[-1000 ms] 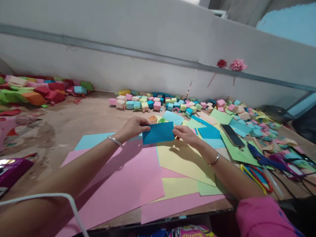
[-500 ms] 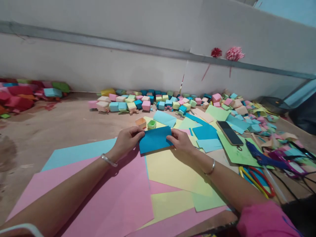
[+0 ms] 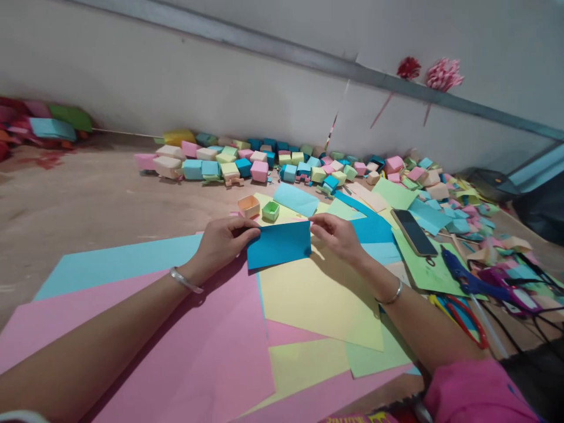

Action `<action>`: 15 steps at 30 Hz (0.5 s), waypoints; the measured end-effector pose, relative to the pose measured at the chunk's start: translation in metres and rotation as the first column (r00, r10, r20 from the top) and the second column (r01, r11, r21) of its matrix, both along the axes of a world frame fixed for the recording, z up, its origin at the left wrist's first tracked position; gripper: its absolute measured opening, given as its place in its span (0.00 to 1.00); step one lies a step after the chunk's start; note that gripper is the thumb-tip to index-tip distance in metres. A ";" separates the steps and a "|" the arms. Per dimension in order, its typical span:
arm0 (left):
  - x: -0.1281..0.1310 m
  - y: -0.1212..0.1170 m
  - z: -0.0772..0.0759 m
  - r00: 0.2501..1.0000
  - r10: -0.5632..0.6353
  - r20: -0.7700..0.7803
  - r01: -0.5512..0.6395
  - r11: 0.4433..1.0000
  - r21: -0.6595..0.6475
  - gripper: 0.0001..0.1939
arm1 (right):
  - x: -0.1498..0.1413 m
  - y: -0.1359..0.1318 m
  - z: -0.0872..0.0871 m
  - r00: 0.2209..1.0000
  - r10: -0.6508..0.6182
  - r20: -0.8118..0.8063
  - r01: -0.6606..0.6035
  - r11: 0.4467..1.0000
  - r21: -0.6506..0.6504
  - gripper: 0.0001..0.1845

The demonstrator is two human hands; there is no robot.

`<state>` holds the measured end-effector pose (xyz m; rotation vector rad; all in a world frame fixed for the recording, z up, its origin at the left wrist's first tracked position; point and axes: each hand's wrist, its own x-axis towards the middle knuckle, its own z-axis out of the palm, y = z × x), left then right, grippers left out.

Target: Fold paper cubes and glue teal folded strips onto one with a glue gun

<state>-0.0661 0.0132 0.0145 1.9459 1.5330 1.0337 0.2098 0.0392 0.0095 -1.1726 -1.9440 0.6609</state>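
1. Lying toward the near edge of the surface (image 3: pixel 127 205): pink sheet (image 3: pixel 198 341), yellow sheet (image 3: pixel 321 299).
2. Beyond, holding blue paper (image 3: pixel 279 247) over the inner edges of both sheets.
3. Pinching its upper left corner with left hand (image 3: pixel 224 241), thumb and fingers closed; meeting its upper right corner with right hand (image 3: pixel 339 238), fingers slightly parted, grip unclear.
4. Could droop or crease if gripped only at left.
5. Farther: orange box (image 3: pixel 249 207), green box (image 3: pixel 270 211), perhaps knocked by a forward push.
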 end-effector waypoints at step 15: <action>0.006 -0.005 0.005 0.991 -0.081 -0.110 0.073 0.994 -0.076 0.10 | -0.006 -0.004 -0.006 0.996 0.087 0.033 -0.081 0.984 -0.160 0.07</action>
